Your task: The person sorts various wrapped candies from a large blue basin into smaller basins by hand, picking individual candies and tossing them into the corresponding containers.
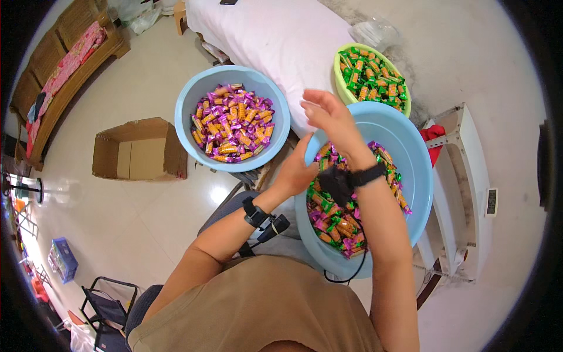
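A large blue plastic basin (pixel 413 154) in front of me holds a mix of small snacks (pixel 336 224) in green and purple wrappers. My left hand (pixel 295 169) is at its left rim, thumb raised and the other fingers partly hidden; whether it grips anything is unclear. Over the basin's far left edge, my right hand (pixel 332 119) is raised with fingers apart and nothing visible in it. To the left stands another blue basin (pixel 187 125) with purple-wrapped snacks (pixel 233 123). Behind the large basin, a light green basin (pixel 339 81) contains green-wrapped snacks (pixel 374 77).
Left on the tiled floor sits an open cardboard box (pixel 143 149). A white-covered table or bed (pixel 281 39) extends behind the basins. White shelving (pixel 466 193) borders the large basin on the right. A black cable (pixel 363 259) hangs from my right wrist. A folding chair (pixel 107 303) is lower left.
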Action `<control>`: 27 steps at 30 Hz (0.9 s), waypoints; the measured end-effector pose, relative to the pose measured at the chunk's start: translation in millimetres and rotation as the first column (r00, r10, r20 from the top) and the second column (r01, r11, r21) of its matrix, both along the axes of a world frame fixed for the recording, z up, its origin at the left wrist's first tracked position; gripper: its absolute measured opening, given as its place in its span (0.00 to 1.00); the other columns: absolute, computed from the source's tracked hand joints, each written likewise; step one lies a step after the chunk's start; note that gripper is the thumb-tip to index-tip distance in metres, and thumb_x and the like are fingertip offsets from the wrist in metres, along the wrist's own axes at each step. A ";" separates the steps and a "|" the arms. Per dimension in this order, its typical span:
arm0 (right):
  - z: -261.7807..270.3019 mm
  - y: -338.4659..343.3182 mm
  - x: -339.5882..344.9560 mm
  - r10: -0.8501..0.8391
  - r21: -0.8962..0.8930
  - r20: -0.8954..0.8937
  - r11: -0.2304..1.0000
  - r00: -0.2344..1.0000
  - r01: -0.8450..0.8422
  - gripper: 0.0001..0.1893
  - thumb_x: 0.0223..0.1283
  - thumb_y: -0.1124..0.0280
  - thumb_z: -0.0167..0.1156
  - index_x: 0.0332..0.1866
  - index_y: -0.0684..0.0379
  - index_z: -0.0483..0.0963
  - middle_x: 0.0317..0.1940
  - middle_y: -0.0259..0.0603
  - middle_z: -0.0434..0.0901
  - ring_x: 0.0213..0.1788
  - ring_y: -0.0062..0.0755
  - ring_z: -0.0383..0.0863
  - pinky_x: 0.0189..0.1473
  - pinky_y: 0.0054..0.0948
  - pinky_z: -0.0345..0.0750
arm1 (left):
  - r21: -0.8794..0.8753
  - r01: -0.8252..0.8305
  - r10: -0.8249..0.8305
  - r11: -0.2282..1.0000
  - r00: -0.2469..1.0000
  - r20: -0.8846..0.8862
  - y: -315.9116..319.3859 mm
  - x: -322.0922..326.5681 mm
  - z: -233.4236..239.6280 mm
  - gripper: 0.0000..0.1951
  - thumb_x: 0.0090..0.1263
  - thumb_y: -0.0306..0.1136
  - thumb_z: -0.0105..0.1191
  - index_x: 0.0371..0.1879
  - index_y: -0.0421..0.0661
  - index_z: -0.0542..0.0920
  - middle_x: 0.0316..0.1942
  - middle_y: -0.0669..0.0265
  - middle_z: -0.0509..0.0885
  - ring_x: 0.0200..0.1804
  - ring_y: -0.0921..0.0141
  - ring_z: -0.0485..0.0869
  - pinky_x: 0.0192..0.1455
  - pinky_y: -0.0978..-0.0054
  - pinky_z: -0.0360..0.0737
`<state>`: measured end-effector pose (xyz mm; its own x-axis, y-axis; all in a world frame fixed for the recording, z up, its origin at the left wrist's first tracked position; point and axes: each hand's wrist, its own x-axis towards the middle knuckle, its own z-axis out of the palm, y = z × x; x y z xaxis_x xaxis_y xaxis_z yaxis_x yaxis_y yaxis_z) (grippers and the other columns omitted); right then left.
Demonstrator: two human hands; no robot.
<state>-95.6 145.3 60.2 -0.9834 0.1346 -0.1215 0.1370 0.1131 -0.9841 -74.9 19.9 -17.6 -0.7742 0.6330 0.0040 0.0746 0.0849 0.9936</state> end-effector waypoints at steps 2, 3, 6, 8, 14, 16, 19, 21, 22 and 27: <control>-4.3 33.1 38.4 0.117 0.230 -0.063 0.968 0.991 -0.100 0.20 0.60 0.72 0.55 0.57 0.64 0.67 0.55 0.40 0.71 0.58 0.29 0.70 0.55 0.27 0.70 | -0.027 0.018 -0.018 0.999 1.000 0.003 2.4 0.7 2.0 0.33 0.57 0.25 0.49 0.64 0.41 0.57 0.57 0.51 0.69 0.60 0.60 0.70 0.62 0.69 0.64; 7.5 40.0 61.8 0.069 0.238 0.049 0.968 0.996 -0.079 0.20 0.58 0.71 0.56 0.56 0.63 0.68 0.53 0.42 0.73 0.57 0.32 0.72 0.55 0.29 0.70 | -0.059 0.014 -0.013 0.998 1.000 0.015 2.3 -0.1 0.8 0.33 0.56 0.25 0.49 0.64 0.41 0.57 0.57 0.50 0.69 0.60 0.59 0.69 0.62 0.69 0.64; 37.7 77.9 141.7 -0.005 0.542 0.078 0.839 0.997 -0.038 0.21 0.55 0.69 0.59 0.54 0.63 0.69 0.51 0.46 0.74 0.54 0.38 0.74 0.54 0.33 0.71 | 0.002 -0.100 0.099 0.995 0.984 -0.147 7.1 2.1 -19.0 0.31 0.55 0.25 0.49 0.62 0.43 0.61 0.53 0.50 0.73 0.56 0.58 0.74 0.57 0.68 0.70; 51.5 102.6 197.6 0.012 0.785 0.023 0.619 1.000 -0.025 0.22 0.54 0.69 0.59 0.55 0.63 0.69 0.51 0.49 0.74 0.53 0.42 0.75 0.53 0.35 0.71 | 0.027 -0.090 0.093 0.996 0.977 -0.191 4.4 -0.9 -20.4 0.31 0.55 0.24 0.50 0.62 0.40 0.61 0.54 0.53 0.72 0.57 0.62 0.73 0.60 0.70 0.68; 3.7 141.2 363.4 -0.564 0.927 0.026 0.322 0.825 0.191 0.28 0.52 0.67 0.61 0.58 0.66 0.64 0.51 0.53 0.73 0.54 0.44 0.74 0.53 0.34 0.71 | 0.047 -0.015 0.020 0.999 0.994 -0.104 5.5 -2.7 -18.0 0.32 0.56 0.23 0.49 0.63 0.38 0.59 0.55 0.52 0.71 0.55 0.63 0.73 0.60 0.71 0.67; -21.5 127.8 385.8 -0.781 0.748 0.231 0.524 0.581 0.407 0.32 0.52 0.67 0.62 0.61 0.67 0.59 0.52 0.53 0.72 0.55 0.39 0.73 0.54 0.32 0.70 | -0.028 -0.024 0.021 0.999 0.992 -0.127 7.1 -5.8 -23.5 0.31 0.56 0.24 0.48 0.63 0.37 0.59 0.55 0.52 0.71 0.55 0.63 0.73 0.59 0.71 0.67; -81.3 116.1 395.6 -0.822 0.360 -0.032 0.521 0.568 0.774 0.36 0.51 0.69 0.62 0.64 0.68 0.55 0.54 0.51 0.70 0.55 0.35 0.72 0.56 0.30 0.69 | -0.036 -0.021 0.019 0.999 0.998 -0.068 8.1 -4.4 -16.4 0.30 0.57 0.24 0.48 0.62 0.37 0.60 0.56 0.52 0.70 0.56 0.64 0.72 0.59 0.71 0.67; -90.8 107.3 388.1 -0.861 0.232 -0.007 0.493 0.509 0.838 0.34 0.51 0.72 0.60 0.64 0.67 0.55 0.56 0.49 0.68 0.56 0.35 0.70 0.57 0.30 0.68 | -0.049 -0.001 -0.007 0.999 0.986 -0.167 6.4 -10.5 -23.7 0.31 0.57 0.24 0.48 0.63 0.37 0.59 0.57 0.51 0.69 0.56 0.64 0.72 0.59 0.72 0.67; -97.2 107.2 386.6 -0.885 0.207 -0.052 0.444 0.463 0.872 0.34 0.51 0.73 0.59 0.64 0.68 0.55 0.55 0.50 0.69 0.56 0.35 0.71 0.57 0.30 0.68 | -0.056 0.008 -0.015 0.998 0.992 -0.127 5.8 -7.4 -14.6 0.31 0.57 0.24 0.48 0.63 0.36 0.57 0.57 0.51 0.69 0.57 0.63 0.71 0.60 0.71 0.67; -101.1 104.3 381.4 -0.932 0.155 -0.109 0.327 0.345 0.932 0.31 0.50 0.77 0.56 0.63 0.67 0.58 0.53 0.49 0.71 0.53 0.35 0.73 0.55 0.30 0.69 | -0.345 -0.181 -0.193 0.921 0.558 -0.807 -1.4 -18.8 -10.0 0.33 0.59 0.26 0.52 0.64 0.34 0.55 0.59 0.41 0.64 0.58 0.52 0.70 0.61 0.65 0.66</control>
